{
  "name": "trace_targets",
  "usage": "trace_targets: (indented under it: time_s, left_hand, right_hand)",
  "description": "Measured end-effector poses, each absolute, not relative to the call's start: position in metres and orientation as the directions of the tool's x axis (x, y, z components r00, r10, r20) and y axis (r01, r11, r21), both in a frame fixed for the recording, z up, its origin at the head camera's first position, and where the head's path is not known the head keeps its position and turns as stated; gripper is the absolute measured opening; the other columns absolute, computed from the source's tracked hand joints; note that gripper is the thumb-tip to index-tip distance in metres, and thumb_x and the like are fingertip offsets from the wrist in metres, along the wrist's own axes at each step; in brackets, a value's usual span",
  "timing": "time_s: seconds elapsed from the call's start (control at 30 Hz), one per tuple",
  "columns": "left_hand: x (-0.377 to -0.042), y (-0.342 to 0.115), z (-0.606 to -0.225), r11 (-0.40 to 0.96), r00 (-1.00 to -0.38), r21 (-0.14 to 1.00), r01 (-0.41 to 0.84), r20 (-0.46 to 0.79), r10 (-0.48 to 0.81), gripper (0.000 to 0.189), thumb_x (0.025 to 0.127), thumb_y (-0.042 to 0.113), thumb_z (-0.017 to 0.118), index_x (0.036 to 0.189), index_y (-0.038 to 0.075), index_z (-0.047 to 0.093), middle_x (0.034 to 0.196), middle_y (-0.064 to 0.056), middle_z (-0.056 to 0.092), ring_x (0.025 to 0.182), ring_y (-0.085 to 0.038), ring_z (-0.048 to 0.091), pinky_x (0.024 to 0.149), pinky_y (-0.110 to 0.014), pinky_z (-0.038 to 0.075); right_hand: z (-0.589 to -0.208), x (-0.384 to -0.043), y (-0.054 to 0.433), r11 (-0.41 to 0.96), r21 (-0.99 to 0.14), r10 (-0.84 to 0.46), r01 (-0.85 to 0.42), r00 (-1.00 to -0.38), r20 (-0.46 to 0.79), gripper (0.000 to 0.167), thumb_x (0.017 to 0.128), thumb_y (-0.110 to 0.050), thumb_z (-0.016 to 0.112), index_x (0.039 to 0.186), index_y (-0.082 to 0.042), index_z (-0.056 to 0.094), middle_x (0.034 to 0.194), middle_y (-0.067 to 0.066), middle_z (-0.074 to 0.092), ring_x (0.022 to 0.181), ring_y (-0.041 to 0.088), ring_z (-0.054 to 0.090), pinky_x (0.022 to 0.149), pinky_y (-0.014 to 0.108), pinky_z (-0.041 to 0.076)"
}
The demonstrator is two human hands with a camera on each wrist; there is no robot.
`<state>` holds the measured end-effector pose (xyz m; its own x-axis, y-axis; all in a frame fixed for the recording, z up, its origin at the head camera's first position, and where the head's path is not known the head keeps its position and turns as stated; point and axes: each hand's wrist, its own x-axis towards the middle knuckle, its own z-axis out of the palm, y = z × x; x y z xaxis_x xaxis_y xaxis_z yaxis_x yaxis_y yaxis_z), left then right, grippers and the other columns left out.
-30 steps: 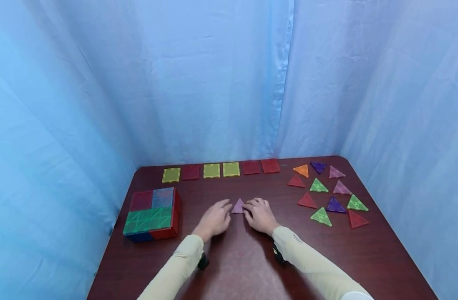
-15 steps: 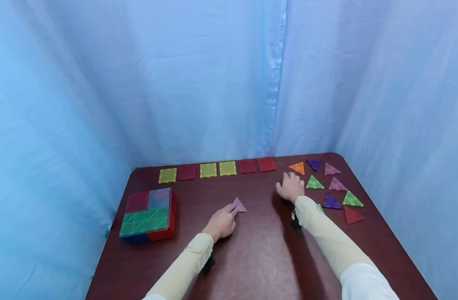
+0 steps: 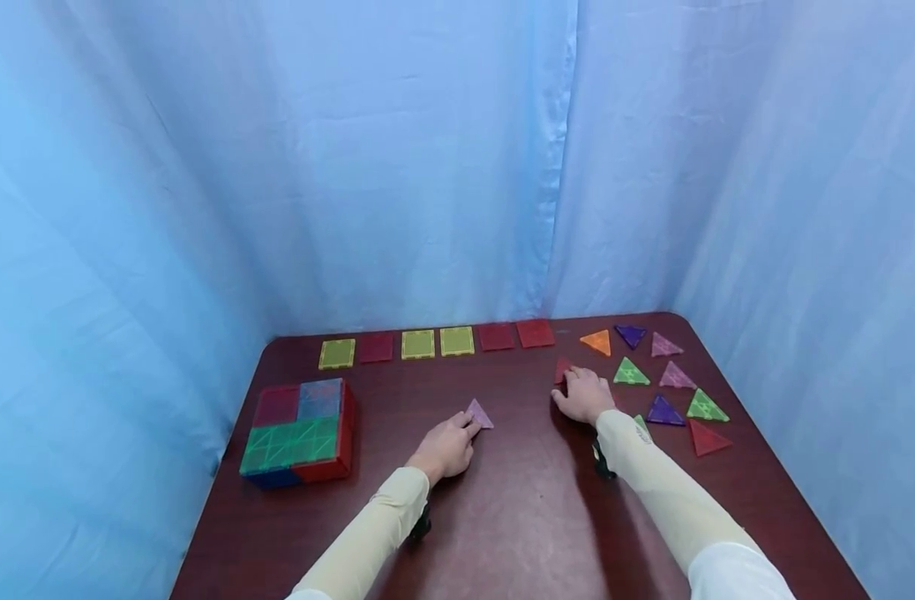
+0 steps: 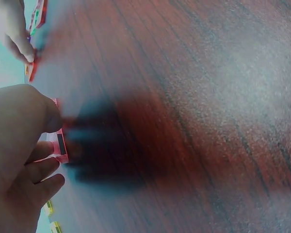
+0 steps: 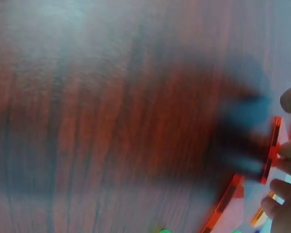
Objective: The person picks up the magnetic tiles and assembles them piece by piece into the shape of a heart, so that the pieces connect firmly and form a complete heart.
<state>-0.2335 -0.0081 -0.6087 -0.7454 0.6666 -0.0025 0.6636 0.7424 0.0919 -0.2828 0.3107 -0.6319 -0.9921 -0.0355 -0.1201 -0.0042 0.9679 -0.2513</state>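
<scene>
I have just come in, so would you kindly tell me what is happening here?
A person's left hand holds a pink triangular tile near the middle of the table, and the right hand touches a red triangular tile. Six square tiles line the far edge, and a multicoloured tile block stands at the left.

The table [image 3: 502,533] is showing brown-red grain, the curtain [image 3: 397,183] is looking pale blue, one triangle [image 3: 482,414] is appearing lilac, another triangle [image 3: 561,370] red, the sleeves [image 3: 656,479] cream.
</scene>
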Motion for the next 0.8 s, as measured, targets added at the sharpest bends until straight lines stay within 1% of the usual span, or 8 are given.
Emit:
trace_targets:
  time_s: [0.17,0.27,0.43,0.5,0.63,0.7,0.8]
  left_hand:
    - [-0.231,-0.008,-0.61,0.753,-0.754,0.108,0.649,-0.037,0.656,0.046,0.095,0.017,0.062,0.141,0.011,0.062,0.149,-0.012,0.054,0.137,-0.023,0.052,0.109,-0.032,0.047]
    - [-0.231,-0.008,-0.61,0.757,-0.758,0.118,0.643,-0.044,0.651,0.045,0.095,0.016,0.062,0.14,0.011,0.062,0.15,-0.012,0.054,0.138,-0.024,0.052,0.109,-0.033,0.047]
    - [-0.231,-0.006,-0.609,0.772,-0.771,0.138,0.621,-0.073,0.633,0.046,0.097,0.016,0.061,0.143,0.011,0.06,0.152,-0.012,0.051,0.14,-0.025,0.049,0.111,-0.034,0.046]
    - [-0.231,-0.005,-0.608,0.779,-0.777,0.14,0.611,-0.08,0.624,0.047,0.097,0.016,0.061,0.143,0.011,0.059,0.153,-0.012,0.051,0.141,-0.025,0.049,0.111,-0.034,0.045]
    - [-0.231,-0.004,-0.608,0.789,-0.785,0.135,0.599,-0.094,0.612,0.049,0.097,0.017,0.061,0.145,0.011,0.057,0.153,-0.012,0.05,0.142,-0.025,0.047,0.112,-0.035,0.045]
    - [-0.23,-0.004,-0.608,0.79,-0.786,0.131,0.599,-0.094,0.612,0.05,0.097,0.017,0.06,0.146,0.011,0.056,0.153,-0.012,0.05,0.143,-0.025,0.047,0.113,-0.035,0.044]
    - [-0.229,-0.004,-0.609,0.788,-0.785,0.127,0.603,-0.082,0.614,0.05,0.096,0.017,0.06,0.146,0.012,0.056,0.153,-0.012,0.05,0.143,-0.025,0.047,0.113,-0.034,0.044]
  right_hand:
    - [-0.637,-0.271,0.283,0.966,-0.231,-0.143,-0.114,-0.984,-0.111,0.072,0.101,-0.043,0.056,0.155,0.001,0.037,0.157,0.026,0.038,0.144,0.046,0.037,0.113,0.064,0.035]
    - [-0.634,-0.265,0.264,0.961,-0.208,-0.212,-0.185,-0.971,-0.115,0.071,0.1,-0.043,0.059,0.153,0.001,0.041,0.157,0.023,0.04,0.145,0.043,0.038,0.114,0.061,0.036]
    - [-0.629,-0.258,0.233,0.931,-0.23,-0.314,-0.284,-0.943,-0.109,0.069,0.098,-0.043,0.062,0.152,-0.003,0.045,0.157,0.018,0.042,0.143,0.037,0.044,0.115,0.056,0.037]
    - [-0.626,-0.255,0.222,0.908,-0.262,-0.365,-0.327,-0.925,-0.109,0.069,0.097,-0.043,0.063,0.152,-0.004,0.046,0.157,0.016,0.042,0.142,0.035,0.045,0.116,0.055,0.037]
    - [-0.619,-0.25,0.206,0.853,-0.321,-0.465,-0.412,-0.879,-0.105,0.069,0.097,-0.042,0.063,0.15,-0.001,0.047,0.158,0.019,0.041,0.144,0.037,0.042,0.115,0.057,0.036]
    - [-0.616,-0.249,0.202,0.843,-0.32,-0.485,-0.433,-0.868,-0.102,0.069,0.097,-0.042,0.063,0.149,0.0,0.048,0.158,0.02,0.041,0.146,0.037,0.04,0.116,0.058,0.035]
    - [-0.616,-0.248,0.2,0.848,-0.298,-0.483,-0.438,-0.87,-0.097,0.069,0.098,-0.042,0.062,0.15,-0.001,0.047,0.158,0.019,0.041,0.148,0.036,0.037,0.117,0.057,0.034]
